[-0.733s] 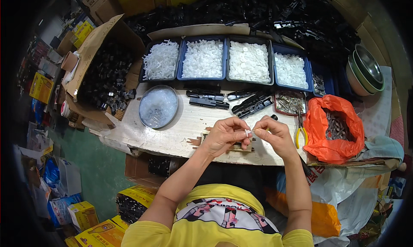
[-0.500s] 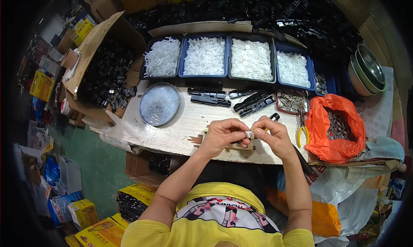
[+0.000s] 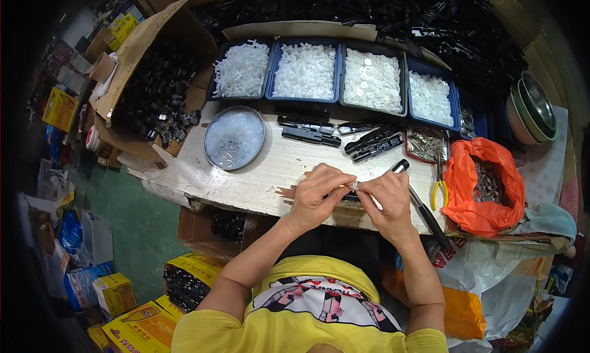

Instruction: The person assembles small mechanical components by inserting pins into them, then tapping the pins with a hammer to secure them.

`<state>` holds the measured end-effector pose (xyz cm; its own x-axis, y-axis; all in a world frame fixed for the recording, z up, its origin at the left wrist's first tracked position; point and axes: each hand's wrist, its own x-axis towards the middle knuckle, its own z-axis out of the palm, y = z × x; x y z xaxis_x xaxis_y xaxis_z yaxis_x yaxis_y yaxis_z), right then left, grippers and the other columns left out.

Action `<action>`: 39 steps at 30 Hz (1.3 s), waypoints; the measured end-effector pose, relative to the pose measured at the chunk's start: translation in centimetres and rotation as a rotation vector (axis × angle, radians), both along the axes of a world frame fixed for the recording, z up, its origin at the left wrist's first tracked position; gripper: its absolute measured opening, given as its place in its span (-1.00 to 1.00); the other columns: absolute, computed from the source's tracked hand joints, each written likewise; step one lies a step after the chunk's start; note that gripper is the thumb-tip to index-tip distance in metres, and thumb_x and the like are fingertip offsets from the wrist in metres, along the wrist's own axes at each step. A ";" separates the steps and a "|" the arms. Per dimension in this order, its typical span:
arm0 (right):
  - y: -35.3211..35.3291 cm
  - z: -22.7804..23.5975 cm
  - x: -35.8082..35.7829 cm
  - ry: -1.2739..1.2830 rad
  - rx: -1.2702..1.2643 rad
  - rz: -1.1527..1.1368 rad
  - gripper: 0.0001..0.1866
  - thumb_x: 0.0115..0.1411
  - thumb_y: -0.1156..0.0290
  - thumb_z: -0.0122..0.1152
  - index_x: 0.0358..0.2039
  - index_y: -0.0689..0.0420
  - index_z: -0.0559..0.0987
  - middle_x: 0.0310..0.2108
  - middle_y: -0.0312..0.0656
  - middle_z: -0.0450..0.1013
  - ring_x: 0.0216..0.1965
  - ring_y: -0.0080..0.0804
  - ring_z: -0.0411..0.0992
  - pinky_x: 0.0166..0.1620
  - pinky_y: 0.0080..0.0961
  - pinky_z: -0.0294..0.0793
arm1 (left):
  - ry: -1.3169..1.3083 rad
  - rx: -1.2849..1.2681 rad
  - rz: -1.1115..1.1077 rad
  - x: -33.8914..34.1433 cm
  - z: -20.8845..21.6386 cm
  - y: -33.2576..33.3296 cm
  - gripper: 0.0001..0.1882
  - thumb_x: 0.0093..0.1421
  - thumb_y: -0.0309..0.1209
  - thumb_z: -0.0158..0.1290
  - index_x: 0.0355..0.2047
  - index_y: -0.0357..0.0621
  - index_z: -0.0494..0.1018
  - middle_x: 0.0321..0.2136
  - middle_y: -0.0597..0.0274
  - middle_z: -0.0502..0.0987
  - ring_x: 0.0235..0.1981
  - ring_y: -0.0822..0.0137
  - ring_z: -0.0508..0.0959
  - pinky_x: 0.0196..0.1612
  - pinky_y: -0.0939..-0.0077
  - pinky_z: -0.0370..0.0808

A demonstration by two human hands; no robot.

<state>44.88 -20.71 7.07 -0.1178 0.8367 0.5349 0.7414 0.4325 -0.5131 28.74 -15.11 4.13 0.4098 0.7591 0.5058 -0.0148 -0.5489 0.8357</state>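
Observation:
Above the near edge of the worktable, my left hand [image 3: 318, 195] and my right hand [image 3: 388, 202] meet, thumbs and fingertips pinched together. Between the fingertips is a small white plastic piece [image 3: 354, 186], mostly covered by them. Beneath the hands, a dark part [image 3: 351, 196] shows only partly. Right beside my right hand lies a long black-and-silver rod-shaped tool [image 3: 423, 206], slanting toward the table's edge. Black plastic mechanism pieces [image 3: 311, 136] lie beyond my hands, with more of them [image 3: 376, 144] to the right.
Trays of white plastic parts [image 3: 306, 73] line the back. A round dish [image 3: 261, 150] holds translucent material and small springs. Right of my hands are a box of metal pins [image 3: 425, 145], yellow-handled pliers [image 3: 440, 194] and an orange bag [image 3: 470, 211]. A carton [image 3: 144, 45] of black pieces stands left.
The view has shifted, so the table items appear slightly to the right. My hands stay together around the white piece, my right hand turned more knuckles-up. More of the rod-shaped tool shows.

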 end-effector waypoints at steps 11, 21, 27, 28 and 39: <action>1.1 -2.3 -1.4 -0.394 -0.084 0.052 -0.94 -0.15 0.47 0.15 -0.62 0.08 0.45 -0.60 -0.32 0.30 -0.42 -0.40 0.26 -0.29 -0.36 0.11 | 0.340 0.109 0.109 -2.3 -2.3 0.0 -0.87 -0.19 -0.53 0.13 -0.53 -0.11 0.48 -0.33 0.35 0.46 -0.13 0.27 0.35 -0.11 0.41 0.15; 2.5 -0.6 -2.6 -0.497 -0.209 0.194 -0.97 -0.14 0.47 0.12 -0.64 0.09 0.46 -0.59 -0.31 0.35 -0.39 -0.40 0.29 -0.28 -0.34 0.11 | 0.316 0.112 0.080 -2.4 -3.0 0.0 -0.91 -0.20 -0.57 0.06 -0.59 -0.16 0.43 -0.34 0.32 0.43 -0.11 0.28 0.33 -0.09 0.39 0.11; 2.3 -0.7 -0.7 -0.430 -0.288 0.198 -0.93 -0.13 0.49 0.20 -0.56 0.09 0.51 -0.59 -0.32 0.31 -0.39 -0.43 0.27 -0.28 -0.41 0.10 | 0.393 0.082 0.076 -2.4 -2.1 0.1 -0.85 -0.21 -0.56 0.12 -0.54 -0.14 0.45 -0.37 0.32 0.44 -0.17 0.27 0.35 -0.13 0.42 0.15; 2.0 -0.1 0.1 -0.333 -0.275 0.117 -0.92 -0.11 0.49 0.21 -0.52 0.10 0.52 -0.58 -0.31 0.33 -0.40 -0.42 0.28 -0.28 -0.43 0.11 | 0.395 0.080 0.081 -2.4 -1.9 0.0 -0.85 -0.21 -0.56 0.12 -0.54 -0.14 0.45 -0.37 0.32 0.44 -0.17 0.27 0.35 -0.13 0.42 0.15; -7.5 -0.2 21.7 -0.303 -0.201 -0.899 -0.84 0.07 0.46 0.08 -0.33 0.24 0.49 -0.33 -0.11 0.45 -0.31 -0.21 0.40 -0.25 -0.43 0.37 | 0.571 0.157 0.016 -2.0 -1.4 0.7 -0.85 -0.19 -0.49 0.18 -0.52 -0.09 0.49 -0.35 0.35 0.38 -0.17 0.29 0.29 -0.14 0.34 0.10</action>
<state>66.62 -28.20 6.84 0.5015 0.7540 0.4242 0.8652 -0.4356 -0.2485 26.71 -14.44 2.71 0.6394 0.7012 0.3154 0.4224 -0.6631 0.6179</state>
